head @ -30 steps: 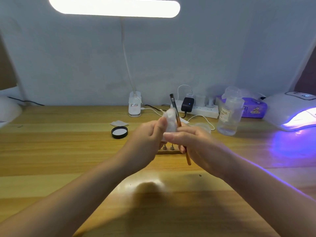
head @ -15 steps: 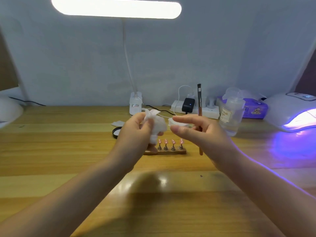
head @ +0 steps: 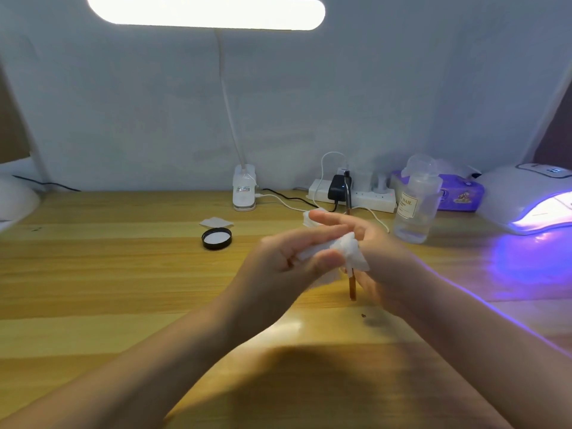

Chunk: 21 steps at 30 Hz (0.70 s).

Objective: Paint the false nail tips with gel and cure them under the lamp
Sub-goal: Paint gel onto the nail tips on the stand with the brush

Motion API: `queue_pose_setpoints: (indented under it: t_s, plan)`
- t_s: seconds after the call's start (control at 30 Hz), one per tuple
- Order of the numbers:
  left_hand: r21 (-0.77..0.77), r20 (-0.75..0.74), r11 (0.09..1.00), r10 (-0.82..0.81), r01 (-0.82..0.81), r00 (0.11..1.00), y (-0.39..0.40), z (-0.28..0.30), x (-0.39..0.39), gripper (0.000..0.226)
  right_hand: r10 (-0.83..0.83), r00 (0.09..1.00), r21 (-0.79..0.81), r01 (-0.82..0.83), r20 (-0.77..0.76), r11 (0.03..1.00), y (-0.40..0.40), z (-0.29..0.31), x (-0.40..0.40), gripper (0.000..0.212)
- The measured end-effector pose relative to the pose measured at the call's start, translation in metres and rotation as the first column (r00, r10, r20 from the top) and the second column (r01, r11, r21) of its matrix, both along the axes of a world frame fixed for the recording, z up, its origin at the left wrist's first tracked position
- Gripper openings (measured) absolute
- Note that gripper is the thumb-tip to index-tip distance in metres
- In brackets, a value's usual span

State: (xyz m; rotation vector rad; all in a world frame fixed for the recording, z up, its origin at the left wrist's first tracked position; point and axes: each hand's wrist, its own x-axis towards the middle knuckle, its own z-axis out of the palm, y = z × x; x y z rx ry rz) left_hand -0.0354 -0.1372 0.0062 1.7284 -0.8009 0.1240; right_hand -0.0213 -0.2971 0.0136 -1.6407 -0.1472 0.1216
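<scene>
My left hand (head: 278, 267) grips a crumpled white wipe (head: 349, 252) and holds it against my right hand. My right hand (head: 380, 258) holds a brown-handled gel brush (head: 352, 289) upright; its bristle end (head: 347, 187) sticks up above my fingers and the handle end shows below the wipe. Both hands are blurred and cover the wooden stand with the nail tips. The white curing lamp (head: 526, 196) sits at the right edge and glows violet.
A black jar lid (head: 216, 238) and a small white pad (head: 216, 223) lie left of centre. Behind are a desk lamp base (head: 244, 193), a power strip (head: 365, 196), a clear bottle (head: 416, 205) and a purple wipes pack (head: 461, 195).
My left hand moved right with the wipe until it met my right hand and the brush. The nail tip stand, visible half a second ago, is now hidden behind my hands.
</scene>
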Motion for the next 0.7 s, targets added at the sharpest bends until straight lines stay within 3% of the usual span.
queue_pose_setpoints:
  t_s: [0.17, 0.37, 0.43, 0.6, 0.7]
  plan:
    - [0.057, -0.113, 0.997, -0.051, 0.058, 0.992, 0.005, 0.007, 0.002, 0.035, 0.028, 1.000, 0.042, -0.028, -0.004, 0.999, -0.004, 0.000, 0.002, 0.068]
    - [-0.165, -0.222, 0.984, -0.108, 0.072, 0.969, 0.002, 0.001, 0.000, 0.021, 0.067, 0.997, -0.009, -0.067, 0.032, 0.998, -0.006, 0.000, 0.004, 0.050]
    - [-0.197, -0.262, 0.980, -0.072, 0.020, 0.962, 0.000, 0.000, 0.000, 0.022, 0.068, 0.997, -0.048, -0.066, 0.048, 0.997, -0.006, 0.000, 0.004, 0.047]
    - [-0.217, -0.315, 0.961, 0.095, -0.169, 0.944, -0.005, -0.001, -0.001, 0.013, 0.040, 0.994, -0.107, -0.028, 0.106, 0.994, -0.001, 0.001, -0.004, 0.063]
    - [-0.213, -0.398, 0.939, 0.169, -0.270, 0.902, -0.008, -0.002, 0.002, 0.012, -0.016, 0.984, -0.172, 0.047, 0.176, 0.984, 0.005, 0.001, -0.010, 0.058]
